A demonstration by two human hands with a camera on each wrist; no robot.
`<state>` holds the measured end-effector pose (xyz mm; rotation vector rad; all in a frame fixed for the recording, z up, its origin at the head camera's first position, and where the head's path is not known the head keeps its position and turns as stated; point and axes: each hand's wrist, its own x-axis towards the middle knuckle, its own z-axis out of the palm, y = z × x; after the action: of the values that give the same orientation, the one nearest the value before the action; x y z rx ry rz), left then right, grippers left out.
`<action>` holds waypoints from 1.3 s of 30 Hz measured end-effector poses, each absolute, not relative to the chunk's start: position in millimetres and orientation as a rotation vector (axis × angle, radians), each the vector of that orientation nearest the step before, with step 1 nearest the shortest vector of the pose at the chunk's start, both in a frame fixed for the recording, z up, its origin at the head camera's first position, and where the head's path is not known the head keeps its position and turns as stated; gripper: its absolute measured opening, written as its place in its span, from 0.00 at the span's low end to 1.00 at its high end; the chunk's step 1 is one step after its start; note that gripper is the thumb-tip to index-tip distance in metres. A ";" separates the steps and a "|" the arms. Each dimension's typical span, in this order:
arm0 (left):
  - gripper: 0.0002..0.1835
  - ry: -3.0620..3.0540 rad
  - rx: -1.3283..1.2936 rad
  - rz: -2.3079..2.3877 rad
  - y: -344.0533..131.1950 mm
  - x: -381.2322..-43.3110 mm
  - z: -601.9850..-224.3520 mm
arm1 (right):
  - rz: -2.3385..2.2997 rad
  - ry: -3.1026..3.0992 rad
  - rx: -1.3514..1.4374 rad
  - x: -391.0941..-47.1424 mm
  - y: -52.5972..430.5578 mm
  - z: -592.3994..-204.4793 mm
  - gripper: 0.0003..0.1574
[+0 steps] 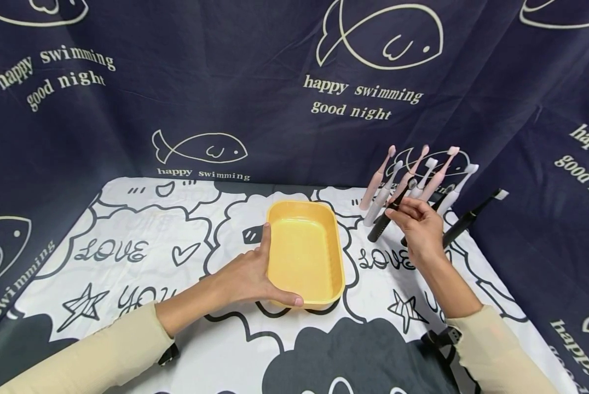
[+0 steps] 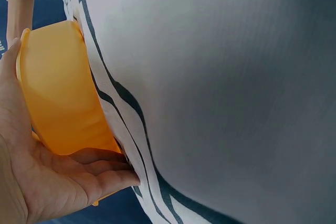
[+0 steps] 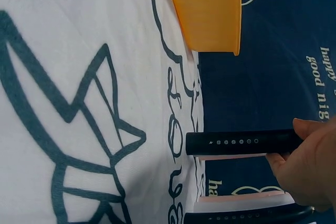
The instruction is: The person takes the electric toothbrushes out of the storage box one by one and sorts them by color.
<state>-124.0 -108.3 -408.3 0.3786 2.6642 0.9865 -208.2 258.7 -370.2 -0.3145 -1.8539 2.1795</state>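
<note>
My left hand (image 1: pixel 247 276) holds the near left corner of a yellow plastic basin (image 1: pixel 304 246), thumb along the near rim and index finger up the left side. In the left wrist view, the fingers bend against the basin's wall (image 2: pixel 63 87). My right hand (image 1: pixel 422 221) pinches a black electric toothbrush (image 1: pixel 380 227) near its upper end. It is upright and a little tilted; I cannot tell whether its base touches the cloth. A row of small symbols shows on its handle (image 3: pixel 241 142) in the right wrist view. Nothing is visible inside the basin.
Several pink and white electric toothbrushes stand behind my right hand, among them a pink one (image 1: pixel 371 191) and a white one (image 1: pixel 377 207). A black one (image 1: pixel 459 229) stands to its right. Dark curtains (image 1: pixel 270 82) printed with fish surround the patterned tablecloth (image 1: pixel 142 251).
</note>
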 end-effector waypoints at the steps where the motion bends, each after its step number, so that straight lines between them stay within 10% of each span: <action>1: 0.99 2.664 0.376 0.984 -108.4 -124.0 -408.1 | 2.178 -1.856 -0.321 -208.5 259.1 -370.2 0.21; 39: 0.95 2.626 0.273 0.974 -118.1 -129.3 -397.7 | 2.028 -1.926 -0.306 -196.6 263.0 -357.6 0.29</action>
<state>-129.3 -118.1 -397.7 0.2731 2.6260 0.9736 -196.6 263.0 -357.6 -0.3056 -1.9258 2.0280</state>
